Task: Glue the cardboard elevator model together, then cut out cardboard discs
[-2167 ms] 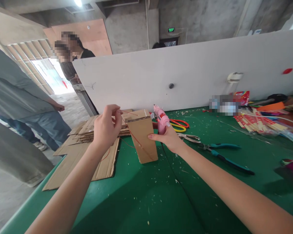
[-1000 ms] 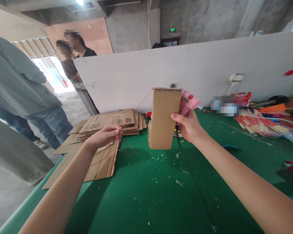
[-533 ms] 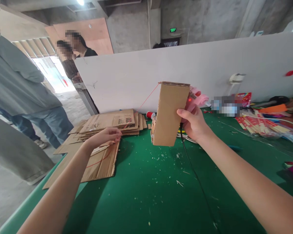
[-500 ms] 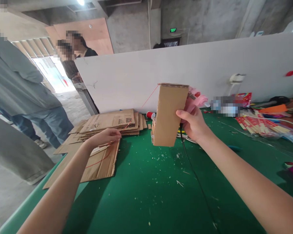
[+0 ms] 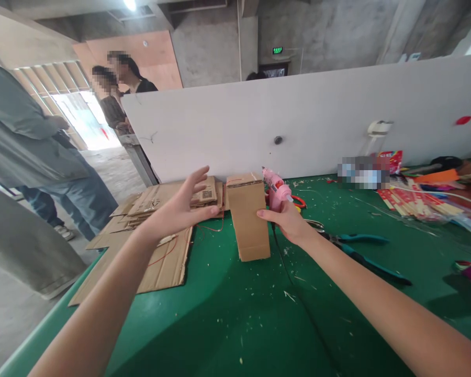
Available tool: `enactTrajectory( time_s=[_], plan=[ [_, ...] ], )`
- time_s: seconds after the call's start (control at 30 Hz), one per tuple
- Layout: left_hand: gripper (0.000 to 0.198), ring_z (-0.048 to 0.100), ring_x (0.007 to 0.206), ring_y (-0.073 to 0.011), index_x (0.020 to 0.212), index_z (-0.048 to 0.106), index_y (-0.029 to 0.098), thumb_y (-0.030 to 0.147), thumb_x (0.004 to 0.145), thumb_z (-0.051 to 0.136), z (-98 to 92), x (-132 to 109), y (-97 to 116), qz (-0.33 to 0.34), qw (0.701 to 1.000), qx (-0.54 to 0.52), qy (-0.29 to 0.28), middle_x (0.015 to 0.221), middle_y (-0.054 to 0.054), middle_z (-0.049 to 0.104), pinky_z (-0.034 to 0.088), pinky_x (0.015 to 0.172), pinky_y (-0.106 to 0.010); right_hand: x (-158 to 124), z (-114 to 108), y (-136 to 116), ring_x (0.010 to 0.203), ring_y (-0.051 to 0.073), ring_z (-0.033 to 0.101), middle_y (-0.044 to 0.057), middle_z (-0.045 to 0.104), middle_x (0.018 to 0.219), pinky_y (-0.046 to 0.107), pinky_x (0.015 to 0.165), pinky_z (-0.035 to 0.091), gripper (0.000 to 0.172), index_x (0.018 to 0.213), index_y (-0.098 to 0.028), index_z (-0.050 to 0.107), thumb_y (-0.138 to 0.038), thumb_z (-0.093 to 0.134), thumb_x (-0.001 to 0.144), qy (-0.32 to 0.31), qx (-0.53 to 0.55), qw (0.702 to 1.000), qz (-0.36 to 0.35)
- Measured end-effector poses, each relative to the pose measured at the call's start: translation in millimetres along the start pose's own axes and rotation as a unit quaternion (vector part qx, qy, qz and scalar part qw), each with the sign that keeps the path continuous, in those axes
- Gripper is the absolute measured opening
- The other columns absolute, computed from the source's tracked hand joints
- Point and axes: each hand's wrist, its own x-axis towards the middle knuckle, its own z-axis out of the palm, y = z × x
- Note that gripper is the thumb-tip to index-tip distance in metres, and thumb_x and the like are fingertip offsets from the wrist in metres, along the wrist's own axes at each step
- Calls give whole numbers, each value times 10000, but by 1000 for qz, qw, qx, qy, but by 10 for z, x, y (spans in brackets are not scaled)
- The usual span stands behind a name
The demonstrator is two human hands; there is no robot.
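In the middle of the table, a narrow cardboard box [image 5: 253, 225] stands upright, slightly tilted, with a thin red wire across its top. My right hand [image 5: 294, 222] is closed around the handle of a pink hot glue gun [image 5: 278, 192], and its thumb presses on the box's right edge. The gun's nozzle points up and away, behind the box. Left of the box, my left hand [image 5: 182, 207] hovers open, fingers spread, with nothing in it. Below it are a stack of cardboard [image 5: 170, 196] and a flat cardboard sheet [image 5: 170, 275].
Teal-handled pliers [image 5: 363, 251] lie right of the box, near red-handled scissors [image 5: 299, 202]. Paper-wrapped sticks [image 5: 410, 204] and packets are farther right. A white panel [image 5: 322, 115] borders the table's back. A person [image 5: 43, 141] stands at left; others are beyond the panel.
My right hand has brought the box and glue gun down and to the left. My left hand has risen rightward from the cardboard and its fingers have spread. The pliers now show more fully.
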Motion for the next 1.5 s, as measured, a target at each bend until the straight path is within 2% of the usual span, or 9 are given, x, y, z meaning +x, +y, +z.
enactTrajectory(
  time_s=[0.2,0.3,0.4,0.5,0.67,0.77,0.97,1.13,1.5],
  plan=[
    [1141,498,1231,-338,1472,20,327,471,633,780,749,80,-131,-60,954,-288,55,1468,-202,315,488,925,-497,-26,40,-18,1213,262,542,46,582,1320,470,985,487,657,1338,-314,458,-292,746,747,-14,126,992,12],
    [1040,509,1164,-287,1428,187,265,469,605,790,865,56,-154,-61,964,-194,171,1371,-182,373,509,862,-426,-29,40,0,1202,265,548,47,602,1292,475,991,480,656,1331,-311,472,-300,752,738,-1,129,991,17],
    [607,542,933,-199,1133,502,208,441,641,770,848,-9,-40,-12,959,-30,280,1094,-92,521,489,744,-328,-24,27,32,1165,275,568,59,615,1267,476,973,490,573,1248,-284,548,-320,765,718,20,127,992,19],
    [253,488,637,-122,821,538,198,422,783,648,829,-51,113,-10,977,-25,213,729,6,533,407,573,-255,-23,14,47,1126,268,589,53,621,1258,464,964,496,559,1215,-281,568,-314,778,699,29,143,989,13],
    [255,485,585,-103,913,571,192,435,838,578,838,-29,235,-66,978,-126,150,795,1,577,375,522,-240,-29,13,37,1090,254,608,43,666,1175,445,941,508,499,1161,-273,586,-322,776,702,25,148,988,18],
    [291,440,528,-94,730,536,181,440,864,536,822,-13,244,-69,983,-132,105,632,33,482,328,482,-228,-13,20,60,1058,250,615,46,666,1152,408,867,538,441,1087,-262,610,-355,780,691,45,130,990,22],
    [306,516,573,-115,689,537,182,438,856,536,782,-2,181,-71,980,-126,138,606,32,482,400,526,-221,34,-81,4,740,194,638,74,674,940,245,401,422,342,891,-214,605,-528,664,769,271,14,962,14],
    [292,537,546,-127,705,556,184,444,837,545,771,15,117,-84,977,-90,174,591,24,511,393,466,-217,-24,-186,-321,404,102,462,-33,494,445,262,420,418,407,763,-186,633,-573,545,851,123,-142,982,-10],
    [338,512,420,-115,593,400,213,405,843,523,712,5,242,-74,980,-28,183,468,46,461,355,394,-212,-63,-70,-544,416,71,419,-37,472,553,245,401,347,398,700,-203,519,-560,519,877,-29,-215,976,8]
  ],
)
